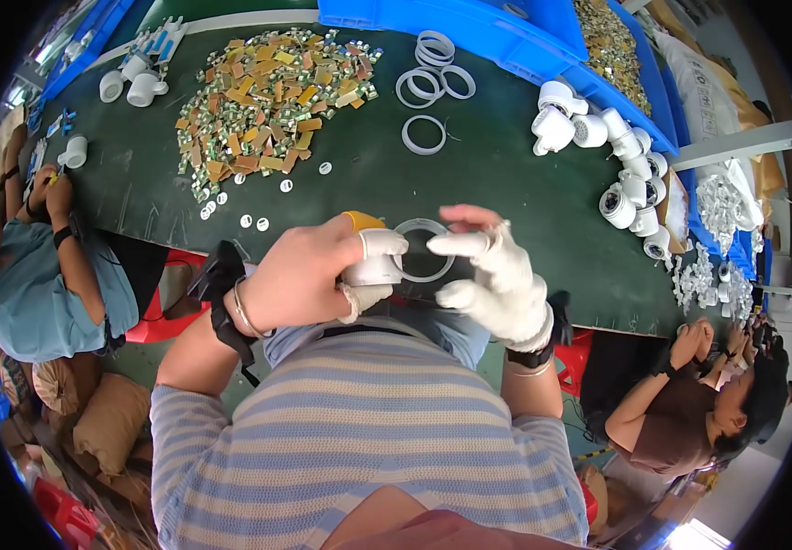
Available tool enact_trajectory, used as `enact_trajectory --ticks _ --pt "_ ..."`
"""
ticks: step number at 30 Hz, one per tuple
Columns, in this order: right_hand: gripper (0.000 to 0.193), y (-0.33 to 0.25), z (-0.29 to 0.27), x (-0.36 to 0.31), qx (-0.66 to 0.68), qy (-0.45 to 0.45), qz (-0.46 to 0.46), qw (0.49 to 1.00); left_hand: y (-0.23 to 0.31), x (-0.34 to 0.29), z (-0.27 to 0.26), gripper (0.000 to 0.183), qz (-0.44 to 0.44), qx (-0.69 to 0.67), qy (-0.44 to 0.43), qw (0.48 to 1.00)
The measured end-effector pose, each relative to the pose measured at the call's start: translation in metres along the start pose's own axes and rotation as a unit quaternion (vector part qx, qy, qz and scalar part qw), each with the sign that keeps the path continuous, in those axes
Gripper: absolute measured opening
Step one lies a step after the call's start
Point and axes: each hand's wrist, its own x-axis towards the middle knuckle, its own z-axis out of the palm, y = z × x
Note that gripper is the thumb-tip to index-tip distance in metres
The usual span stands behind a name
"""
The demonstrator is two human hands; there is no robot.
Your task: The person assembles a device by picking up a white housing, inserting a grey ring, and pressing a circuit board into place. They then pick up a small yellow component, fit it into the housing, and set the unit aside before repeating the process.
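Observation:
My left hand (309, 270), with white covers on the thumb and a finger and a yellow one on another finger, is closed around a white cylindrical plastic housing (376, 269). A pale ring (425, 278) is just right of the housing; whether it touches the housing or lies on the table I cannot tell. My right hand (498, 275), in a white glove with at least one bare fingertip, reaches over the ring's right side. Its thumb and forefinger are apart, with no visible grip on the ring.
A pile of small orange-and-green circuit boards (258, 101) covers the far left of the green table (350, 183). Small white discs (246, 221) lie nearer. Several loose rings (424, 135) lie far centre. White housings (636, 170) line the right, beside blue bins (506, 41). Co-workers sit on both sides.

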Motion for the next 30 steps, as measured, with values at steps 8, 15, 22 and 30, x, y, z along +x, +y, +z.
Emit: enact_trajectory --ticks 8,15,22,30 --pt "0.023 -0.035 -0.008 -0.004 0.26 0.068 0.189 0.944 0.001 0.013 0.041 0.084 -0.12 -0.723 0.077 0.676" --pt "0.022 -0.036 0.006 -0.011 0.131 0.05 0.187 0.972 0.015 0.009 0.054 0.114 -0.092 -0.712 0.079 0.692" --pt "0.024 -0.039 0.001 -0.014 0.075 0.039 0.168 0.982 0.016 0.006 0.055 0.112 -0.083 -0.674 0.089 0.728" --pt "0.026 -0.038 0.0 -0.015 0.051 0.032 0.163 0.985 0.017 0.004 0.056 0.113 -0.094 -0.668 0.086 0.733"
